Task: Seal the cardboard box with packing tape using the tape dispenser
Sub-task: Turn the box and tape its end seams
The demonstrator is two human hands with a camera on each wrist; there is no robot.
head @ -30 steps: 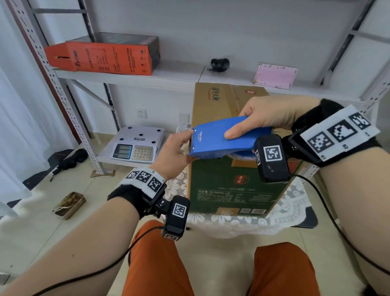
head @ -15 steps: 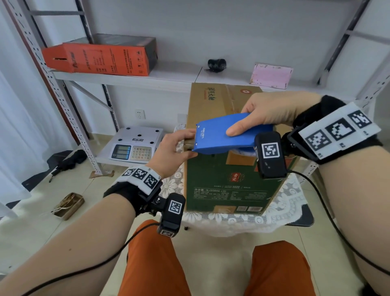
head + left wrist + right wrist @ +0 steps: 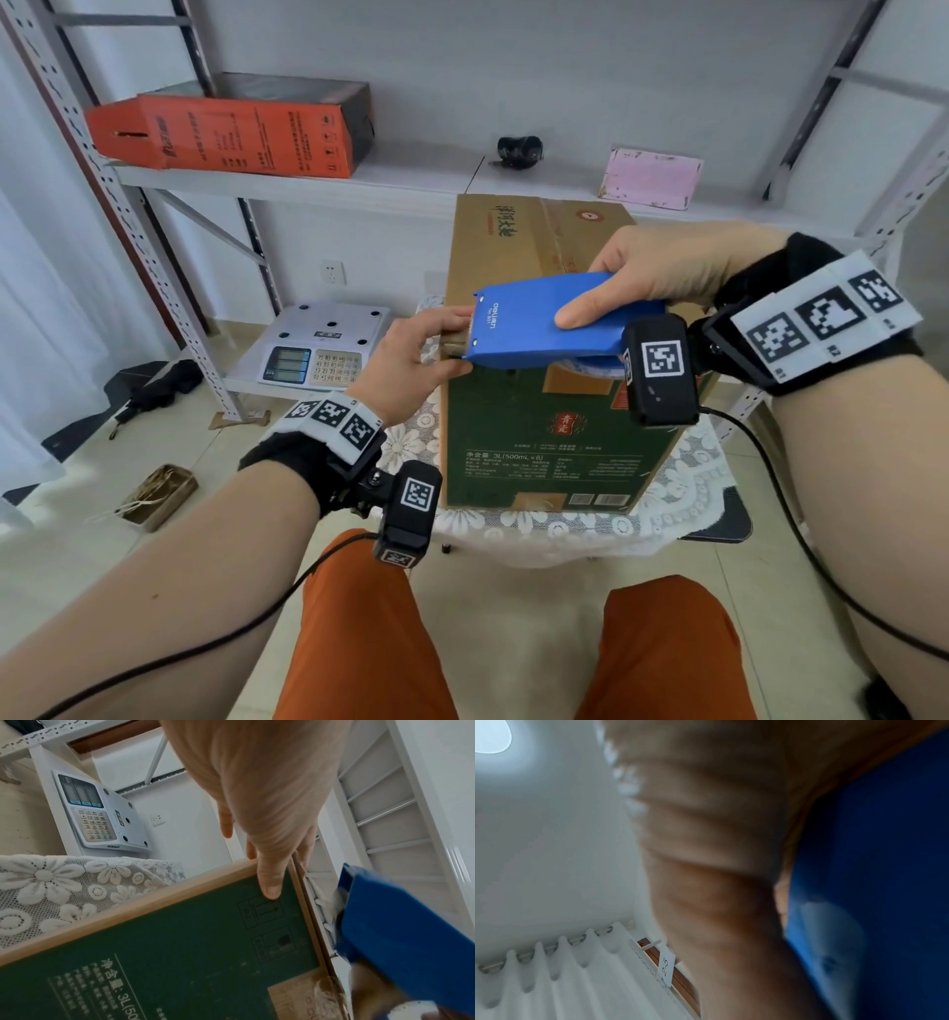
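Note:
A tall cardboard box [image 3: 539,442] with a tan top and green front stands on a lace-covered table. My right hand [image 3: 606,288] grips a blue tape dispenser [image 3: 529,318] and holds it level over the box's near top edge, nose pointing left. My left hand [image 3: 445,343] pinches the box's upper left corner just in front of that nose. In the left wrist view its thumb [image 3: 270,886] presses the green face of the box [image 3: 180,943], fingers over the top edge, dispenser [image 3: 398,933] close by. The right wrist view shows only blurred palm [image 3: 718,841] against the blue dispenser [image 3: 885,841].
An electronic scale [image 3: 323,349] sits on a low shelf to the left. On the shelf behind the box lie an orange carton [image 3: 231,133], a black object [image 3: 518,150] and a pink box [image 3: 649,177]. The lace cloth [image 3: 565,529] overhangs the table. A small basket [image 3: 159,493] is on the floor.
The dispenser's nose has shifted slightly right of the box's left corner. My left hand's thumb has settled on the green front at that corner.

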